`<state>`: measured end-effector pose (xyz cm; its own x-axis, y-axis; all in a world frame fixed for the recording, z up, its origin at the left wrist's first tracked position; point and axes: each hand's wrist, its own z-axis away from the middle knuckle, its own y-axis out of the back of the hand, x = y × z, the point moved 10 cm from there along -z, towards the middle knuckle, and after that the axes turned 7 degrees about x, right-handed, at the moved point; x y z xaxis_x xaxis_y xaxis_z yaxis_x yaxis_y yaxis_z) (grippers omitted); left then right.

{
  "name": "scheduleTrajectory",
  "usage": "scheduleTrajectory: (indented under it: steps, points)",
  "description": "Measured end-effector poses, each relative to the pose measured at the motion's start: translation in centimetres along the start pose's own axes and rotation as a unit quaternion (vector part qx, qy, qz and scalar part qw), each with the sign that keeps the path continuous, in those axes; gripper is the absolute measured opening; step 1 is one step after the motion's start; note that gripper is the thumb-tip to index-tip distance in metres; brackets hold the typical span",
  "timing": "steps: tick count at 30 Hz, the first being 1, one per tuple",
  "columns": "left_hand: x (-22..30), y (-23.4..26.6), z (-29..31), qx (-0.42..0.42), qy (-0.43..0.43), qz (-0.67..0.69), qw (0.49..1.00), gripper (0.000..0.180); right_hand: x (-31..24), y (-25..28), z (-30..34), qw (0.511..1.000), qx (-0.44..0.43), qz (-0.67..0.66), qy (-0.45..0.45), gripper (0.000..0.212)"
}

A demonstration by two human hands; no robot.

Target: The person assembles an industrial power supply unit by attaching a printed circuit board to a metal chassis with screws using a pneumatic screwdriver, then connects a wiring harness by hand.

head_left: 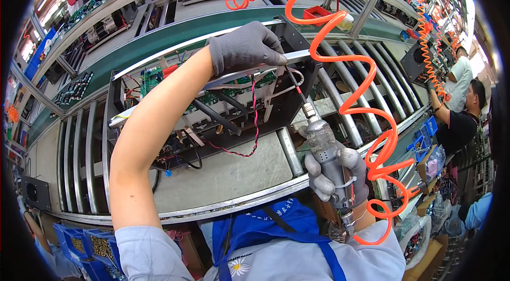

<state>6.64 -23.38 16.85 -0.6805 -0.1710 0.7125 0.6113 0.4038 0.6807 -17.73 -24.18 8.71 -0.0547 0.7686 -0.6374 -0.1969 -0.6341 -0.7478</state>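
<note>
Mid-fastening, the left hand point(245, 46) pinched the top rail of the open chassis point(212, 105) at the bench's middle, while the right hand point(336, 172) gripped the pneumatic screwdriver point(325, 145), bit at that rail, wiring exposed.

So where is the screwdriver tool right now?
In the head view, lower right: the right hand grips the air screwdriver, its tip up beside the left hand.

I see grey knit gloves on both my left hand point(245, 47) and my right hand point(336, 172), a pale blue short-sleeved shirt point(154, 254) at lower frame, and a bright blue apron point(265, 225) with straps.
</note>
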Motion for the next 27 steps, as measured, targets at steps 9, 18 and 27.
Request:
scheduleTrajectory:
  steps: [9, 18, 27]
  points:
    - [-2.7, -0.2, -1.4, 0.02, 0.038, 0.101, 0.994, 0.03, 0.7, 1.0, -0.6, 0.999, 0.004, -0.034, -0.027, 0.072]
    - [-4.7, -0.7, -1.8, -0.043, 0.126, 0.103, 0.986, 0.029, 0.4, 0.1, 0.0, 0.999, -0.012, -0.029, -0.033, 0.058]
    - [-4.6, -0.6, -1.6, 0.014, 0.184, 0.13, 0.974, 0.026, 0.1, 0.3, -0.2, 0.996, -0.034, -0.07, -0.045, 0.061]
